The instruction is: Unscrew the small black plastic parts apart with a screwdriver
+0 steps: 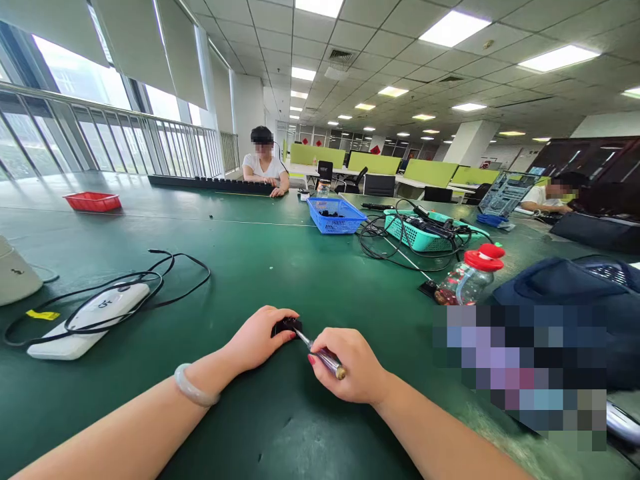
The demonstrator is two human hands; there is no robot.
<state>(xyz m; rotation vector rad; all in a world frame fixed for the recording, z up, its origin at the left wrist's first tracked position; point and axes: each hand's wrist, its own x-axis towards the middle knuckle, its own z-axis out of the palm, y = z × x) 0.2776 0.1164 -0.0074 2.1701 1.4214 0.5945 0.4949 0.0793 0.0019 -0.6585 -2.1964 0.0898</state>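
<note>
Where the tip meets the part: a small black part (287,325) sits low over the green table (240,263), ahead of the wearer; whether the tip is seated in a recess cannot be told.
Left hand: left hand (263,337) curled, thumb and forefinger drawn together on the black part, hiding much of it.
Right hand: right hand (353,367) wrapped around the handle of a screwdriver (327,361), fingers folded in, shaft slanting down to the part.
Slip hazard: in my judgement, a poorly seated tip or sideways push could send the screwdriver into the left thumb or forefinger, both close to it.
Part hazard: a loosened pinch could let the part twist or skid; any small piece coming free might be hard to find on the dark-toned table.
Blue basket: blue basket (337,225) holds small black pieces (330,214), too distant to identify.
Teal basket: teal basket (407,235) holds dark items and black cables (435,227), some spilling over its side.
Red tray: red tray (95,203) stands at far left; contents not discernible.
Red-lidded jar: clear jar (463,283) bears reddish matter near its base.
</note>
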